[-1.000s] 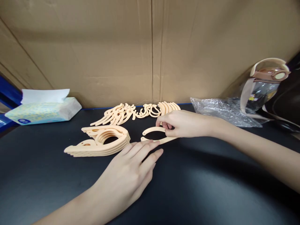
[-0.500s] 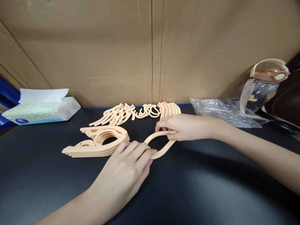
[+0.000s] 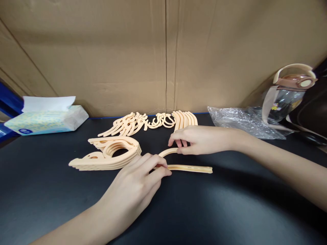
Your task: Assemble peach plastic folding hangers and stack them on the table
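Near the middle of the black table (image 3: 204, 211), my left hand (image 3: 138, 177) is closed on a beige plastic hanger arm. The straight, grooved part of this hanger arm (image 3: 191, 168) points to the right from under my fingertips. Just above it, a curved hanger arm (image 3: 167, 151) runs from my left fingers to my right hand (image 3: 196, 140), whose thumb and fingers are closed around its far end. My fingers hide where the two pieces meet. Left of them lies a stack of folded hangers (image 3: 87, 164).
Behind my hands lie loose hanger arms (image 3: 122, 126), small hooks (image 3: 159, 120) and a row of curved arms (image 3: 185, 119). A tissue pack (image 3: 48, 120) is at the left. Crumpled clear plastic (image 3: 235, 120) and a bottle (image 3: 286, 98) stand right, before a cardboard wall (image 3: 114, 54).
The lower hanger arm has swung open from the curved one and now points right with its grooved side showing. My right hand has shifted slightly left along the upper arm.
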The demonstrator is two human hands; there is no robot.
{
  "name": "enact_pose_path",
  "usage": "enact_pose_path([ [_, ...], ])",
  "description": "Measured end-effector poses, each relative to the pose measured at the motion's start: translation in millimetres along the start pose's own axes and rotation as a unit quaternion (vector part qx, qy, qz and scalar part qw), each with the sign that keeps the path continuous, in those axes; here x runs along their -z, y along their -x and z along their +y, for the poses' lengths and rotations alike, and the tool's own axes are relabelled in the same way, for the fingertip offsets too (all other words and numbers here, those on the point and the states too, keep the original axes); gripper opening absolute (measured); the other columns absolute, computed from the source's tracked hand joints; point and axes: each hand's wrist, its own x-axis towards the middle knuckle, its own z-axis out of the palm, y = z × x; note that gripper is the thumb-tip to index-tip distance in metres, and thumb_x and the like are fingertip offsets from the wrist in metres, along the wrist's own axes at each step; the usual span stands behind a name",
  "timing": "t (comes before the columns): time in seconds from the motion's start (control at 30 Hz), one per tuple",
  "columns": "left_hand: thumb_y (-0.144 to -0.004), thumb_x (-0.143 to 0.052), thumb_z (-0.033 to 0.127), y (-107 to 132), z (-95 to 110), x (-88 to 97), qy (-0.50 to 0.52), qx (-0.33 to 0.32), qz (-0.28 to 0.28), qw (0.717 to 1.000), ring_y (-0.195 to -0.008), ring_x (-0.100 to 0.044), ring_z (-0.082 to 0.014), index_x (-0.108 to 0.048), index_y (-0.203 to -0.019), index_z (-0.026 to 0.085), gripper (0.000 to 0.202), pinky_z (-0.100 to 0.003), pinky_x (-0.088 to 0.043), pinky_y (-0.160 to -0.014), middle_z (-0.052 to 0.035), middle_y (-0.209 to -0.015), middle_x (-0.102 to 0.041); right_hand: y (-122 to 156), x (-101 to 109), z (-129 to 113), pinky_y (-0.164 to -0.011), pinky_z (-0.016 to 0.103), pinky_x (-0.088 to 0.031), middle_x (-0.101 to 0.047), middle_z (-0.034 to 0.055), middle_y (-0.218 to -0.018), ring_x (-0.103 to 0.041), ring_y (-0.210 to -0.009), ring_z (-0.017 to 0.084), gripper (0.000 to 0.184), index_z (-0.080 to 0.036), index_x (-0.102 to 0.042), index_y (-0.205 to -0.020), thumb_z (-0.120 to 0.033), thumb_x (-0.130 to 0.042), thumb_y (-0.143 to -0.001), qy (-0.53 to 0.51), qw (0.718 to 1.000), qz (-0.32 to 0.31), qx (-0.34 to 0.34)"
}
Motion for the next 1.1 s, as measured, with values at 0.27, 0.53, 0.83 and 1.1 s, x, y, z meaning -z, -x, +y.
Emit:
enact_pose_path([
  [0.27, -0.098, -0.045, 0.011, 1.1, 1.3, 1.9, 0.006, -0.012, -0.003, 1.0, -0.089, -0.062, -0.0164, -0.065, -0.1, 0.018, 0.022, -0.029, -0.049, -0.076, -0.0042, -0.104, -0.068, -1.3, 1.6, -5.3, -0.061, 0.023, -0.042, -0.067, 0.002, -0.091, -0.061, -0.076, 0.015, 0.03, -0.02, -0.062, -0.11, -0.042, -0.06, -0.089, -0.009, 0.999, -0.02, 0.028],
  [0.53, -0.096, -0.046, 0.006, 2.2, -0.1, -0.4, 0.019, -0.014, -0.003, 1.0, -0.099, -0.061, -0.0177, -0.066, -0.107, 0.016, 0.024, -0.029, -0.05, -0.084, -0.0053, -0.112, -0.069, 0.4, 0.6, -12.7, -0.058, 0.024, -0.039, -0.066, 0.0007, -0.089, -0.06, -0.075, 0.016, 0.037, -0.021, -0.062, -0.109, -0.047, -0.067, -0.084, -0.017, 0.999, -0.031, 0.009],
  [0.83, -0.096, -0.049, 0.011, -3.0, 6.0, 3.3, -0.005, -0.007, -0.004, 1.0, -0.097, -0.062, -0.021, -0.066, -0.107, 0.017, 0.021, -0.035, -0.046, -0.083, -0.0071, -0.111, -0.069, 0.5, -0.6, -12.5, -0.052, 0.025, -0.03, -0.062, -0.0015, -0.075, -0.051, -0.061, 0.013, 0.009, -0.02, -0.06, -0.088, -0.029, -0.058, -0.088, 0.052, 0.998, 0.003, -0.039],
  [1.1, -0.097, -0.044, 0.01, -0.6, 5.7, 6.1, 0.111, -0.062, -0.085, 0.988, -0.086, -0.059, -0.0153, -0.063, -0.108, 0.019, 0.024, -0.028, -0.045, -0.077, -0.0024, -0.104, -0.067, -0.8, -0.7, -6.7, -0.05, 0.025, -0.028, -0.061, -0.0033, -0.071, -0.05, -0.059, 0.012, 0.013, -0.022, -0.058, -0.085, -0.035, -0.059, -0.086, 0.064, 0.996, 0.01, -0.054],
])
